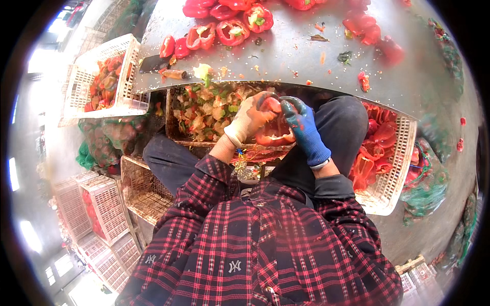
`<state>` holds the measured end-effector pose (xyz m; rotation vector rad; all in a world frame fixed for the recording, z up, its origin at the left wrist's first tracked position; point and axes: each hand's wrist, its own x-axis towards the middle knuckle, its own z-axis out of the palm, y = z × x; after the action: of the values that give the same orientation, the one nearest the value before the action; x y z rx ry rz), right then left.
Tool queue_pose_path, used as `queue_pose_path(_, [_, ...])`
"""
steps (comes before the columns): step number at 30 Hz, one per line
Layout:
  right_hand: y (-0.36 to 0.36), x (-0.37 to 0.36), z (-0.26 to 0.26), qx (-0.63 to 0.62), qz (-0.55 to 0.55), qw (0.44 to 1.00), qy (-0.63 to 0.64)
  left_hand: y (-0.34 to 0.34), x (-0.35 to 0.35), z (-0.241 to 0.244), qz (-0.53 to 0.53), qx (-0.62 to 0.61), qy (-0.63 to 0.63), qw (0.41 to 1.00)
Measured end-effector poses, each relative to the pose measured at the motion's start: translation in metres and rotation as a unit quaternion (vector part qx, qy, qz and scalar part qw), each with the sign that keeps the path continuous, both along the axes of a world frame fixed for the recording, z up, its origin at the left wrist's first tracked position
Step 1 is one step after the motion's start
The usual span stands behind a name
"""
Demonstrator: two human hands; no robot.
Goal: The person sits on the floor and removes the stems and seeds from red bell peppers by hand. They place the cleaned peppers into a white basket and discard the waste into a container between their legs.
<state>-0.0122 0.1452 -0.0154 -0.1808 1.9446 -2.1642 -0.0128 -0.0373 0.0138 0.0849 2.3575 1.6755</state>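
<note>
Both of my gloved hands hold a red bell pepper (272, 134), which is split open so that its pale inner edge shows. My left hand (252, 114), in a stained cream glove, grips its left and upper side. My right hand (304, 126), in a blue glove with dark fingertips, grips the right side. The pepper is above the front of a crate (199, 144) of pale pepper cores and green stems, between my knees. A knife with a wooden handle (174, 74) and dark blade (151, 64) lies at the left of the metal table (283, 63).
Halved red peppers (233, 32) lie at the table's far side. A white crate of red pepper pieces (405, 141) stands right of my knee. Another crate (132, 49) stands left, above net sacks (111, 134). A stained crate (147, 191) and stacked crates (105, 206) are lower left.
</note>
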Motion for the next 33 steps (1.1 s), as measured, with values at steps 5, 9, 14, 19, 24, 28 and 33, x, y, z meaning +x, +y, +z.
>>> queue_pose_path(5, [0.006,-0.001,-0.010,-0.023,-0.001,0.999,-0.042,-0.001,0.001,-0.001,-0.005,0.128,-0.054,0.990])
queue_pose_path(9, [0.008,-0.002,-0.006,-0.055,-0.017,0.995,-0.084,-0.016,0.004,-0.006,-0.168,-0.059,0.174,0.968])
queue_pose_path(14, [0.012,-0.003,0.017,-0.146,0.000,0.983,-0.112,-0.024,0.005,-0.023,-0.174,-0.106,0.289,0.936])
queue_pose_path(19, [0.014,-0.010,0.012,-0.097,0.018,0.995,-0.010,-0.019,0.008,-0.037,0.082,0.341,-0.132,0.927])
queue_pose_path(24, [0.004,-0.001,0.034,-0.243,0.001,0.955,-0.169,-0.028,-0.018,-0.017,0.033,0.199,-0.109,0.973])
queue_pose_path(28, [0.007,-0.004,0.003,-0.219,-0.016,0.962,-0.164,0.002,0.000,0.019,0.113,-0.178,0.118,0.970])
queue_pose_path(33, [-0.004,-0.008,-0.011,-0.224,-0.120,0.959,-0.128,0.050,0.023,0.031,0.006,-0.376,0.193,0.906])
